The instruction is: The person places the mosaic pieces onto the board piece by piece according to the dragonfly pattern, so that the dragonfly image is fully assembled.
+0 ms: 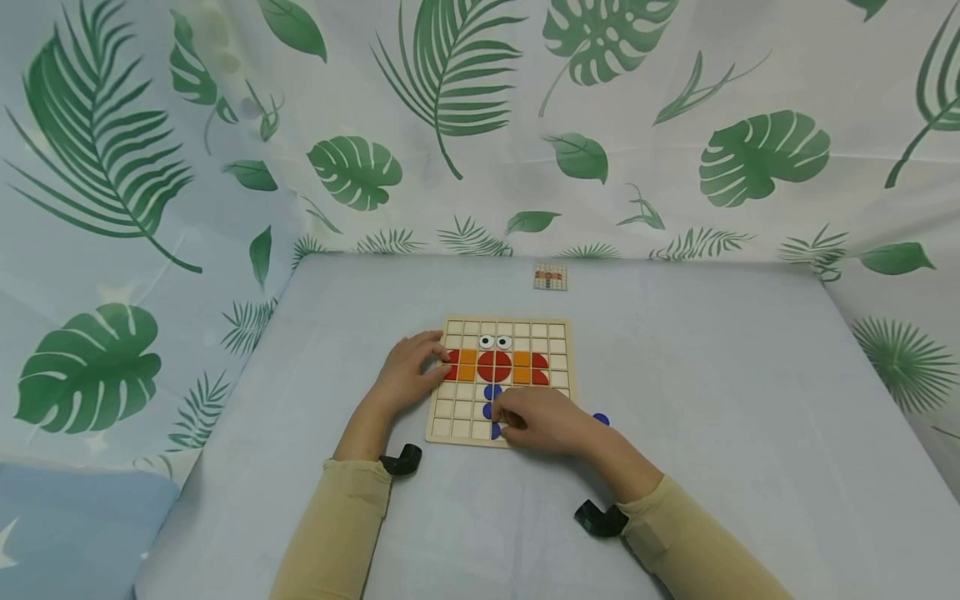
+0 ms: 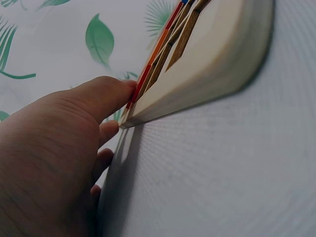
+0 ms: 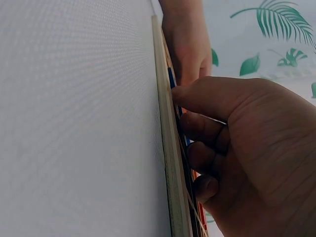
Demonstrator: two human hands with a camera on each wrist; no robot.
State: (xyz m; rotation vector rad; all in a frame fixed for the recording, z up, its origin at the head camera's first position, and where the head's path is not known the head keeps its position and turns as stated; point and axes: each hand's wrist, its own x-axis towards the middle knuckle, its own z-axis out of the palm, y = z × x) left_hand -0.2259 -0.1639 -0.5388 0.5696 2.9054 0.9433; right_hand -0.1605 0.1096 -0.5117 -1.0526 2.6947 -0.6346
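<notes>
A square wooden grid board [image 1: 442, 427] lies on the table with coloured flat pieces in its cells. Red quarter-circle pieces [image 1: 494, 367] form a disc in the middle, with orange squares [image 1: 522, 367] to each side and eye pieces [image 1: 495, 342] above. My left hand [image 1: 408, 371] rests at the board's left edge, its thumb touching a red piece [image 2: 143, 81]. My right hand [image 1: 543, 419] is over the lower part, fingers curled. Its thumb touches the board beside a blue piece [image 3: 171, 78]; whether anything is pinched is hidden. More blue pieces [image 1: 492, 392] run down the column there.
A loose blue piece [image 1: 601, 419] lies on the table right of the board, partly behind my right wrist. Farther back is a small pattern card [image 1: 551, 277] with a grid picture. A leaf-print cloth [image 1: 630, 183] hangs behind the table.
</notes>
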